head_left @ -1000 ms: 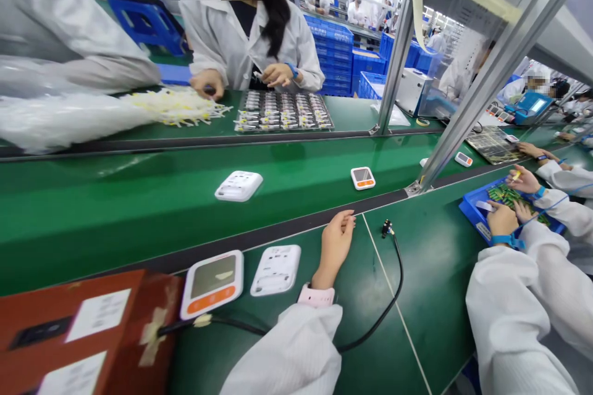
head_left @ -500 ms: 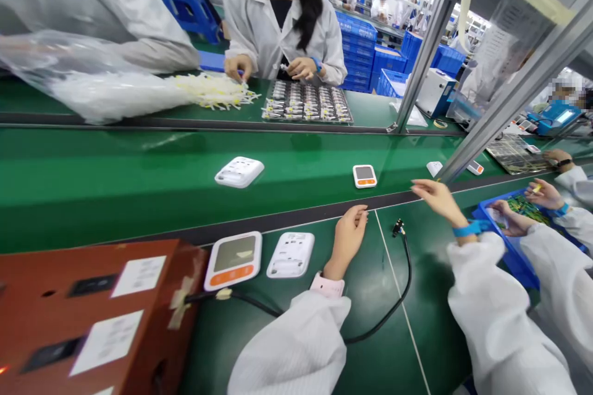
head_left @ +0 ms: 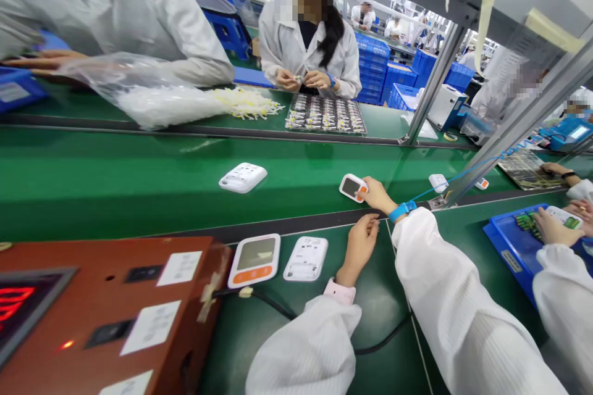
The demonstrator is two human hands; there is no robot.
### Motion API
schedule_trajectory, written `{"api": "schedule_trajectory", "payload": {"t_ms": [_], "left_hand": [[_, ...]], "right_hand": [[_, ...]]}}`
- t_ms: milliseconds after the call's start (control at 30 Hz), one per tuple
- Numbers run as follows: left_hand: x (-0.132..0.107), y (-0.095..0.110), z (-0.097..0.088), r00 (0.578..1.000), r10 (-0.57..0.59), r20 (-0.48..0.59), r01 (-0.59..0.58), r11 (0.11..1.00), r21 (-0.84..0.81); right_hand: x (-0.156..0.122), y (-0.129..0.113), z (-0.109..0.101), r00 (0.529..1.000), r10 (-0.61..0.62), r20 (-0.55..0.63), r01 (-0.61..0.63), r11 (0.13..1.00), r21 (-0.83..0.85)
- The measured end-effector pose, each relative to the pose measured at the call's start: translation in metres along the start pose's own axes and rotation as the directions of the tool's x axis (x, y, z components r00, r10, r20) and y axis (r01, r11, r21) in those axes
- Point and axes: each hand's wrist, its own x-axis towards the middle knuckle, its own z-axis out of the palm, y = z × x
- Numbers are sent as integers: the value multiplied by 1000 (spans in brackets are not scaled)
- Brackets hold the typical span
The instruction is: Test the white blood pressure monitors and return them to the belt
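Note:
My right hand (head_left: 377,195), with a blue strap on its wrist, reaches over the green belt. Its thumb and fingers grip the orange-button end of a small white device with a dark screen (head_left: 352,187), which is tilted. My left hand (head_left: 361,242), below a pink watch band, hovers at the near edge of the belt with loosely bent fingers and nothing visible in them. To its left a white device back (head_left: 306,258) lies face down. Beside that is a larger white device with a grey screen and orange buttons (head_left: 254,261). A black cable (head_left: 384,340) runs under my sleeves, its end hidden.
A brown box (head_left: 194,308) with switches and red digits stands at the near left. Another white device (head_left: 243,178) lies face down on the belt (head_left: 115,185). Co-workers sit across, by a parts tray (head_left: 324,115). At right, another person's hands work over a blue bin (head_left: 509,244).
My right hand has moved left and forward and taken hold of the small white device, which is now tilted and shifted left. The view has turned slightly left.

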Motion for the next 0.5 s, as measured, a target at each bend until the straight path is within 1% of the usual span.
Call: {"api": "schedule_trajectory", "payload": {"t_ms": [33, 100, 133, 167, 233, 267, 300, 400, 500], "left_hand": [[0, 0, 0, 1000, 2, -2, -2, 1000, -1], [0, 0, -1, 1000, 8, -6, -8, 1000, -1], [0, 0, -2, 1000, 11, -7, -11, 1000, 0], [0, 1, -2, 1000, 14, -8, -14, 1000, 2], [0, 2, -3, 1000, 18, -11, -17, 1000, 9], [0, 2, -3, 1000, 17, -12, -17, 1000, 16], [0, 3, -4, 1000, 15, -13, -15, 1000, 24], [-1, 3, -5, 1000, 2, -6, -1, 998, 56], [-2, 3, -6, 1000, 5, -1, -5, 997, 76]], "right_hand": [[-5, -1, -1, 1000, -5, 4, 5, 998, 66], [-20, -3, -6, 1000, -8, 5, 6, 962, 273], [-30, -4, -9, 1000, -15, 4, 12, 916, 400], [-41, -6, -13, 1000, -25, 5, 19, 853, 521], [-68, -10, -23, 999, -52, -3, 39, 716, 697], [-82, -12, -29, 998, -63, -12, 50, 667, 743], [-95, -15, -35, 997, -68, -27, 64, 637, 768], [-128, -23, -53, 993, -77, -94, 121, 592, 797], [-144, -28, -67, 985, -108, -131, 169, 560, 811]]}}
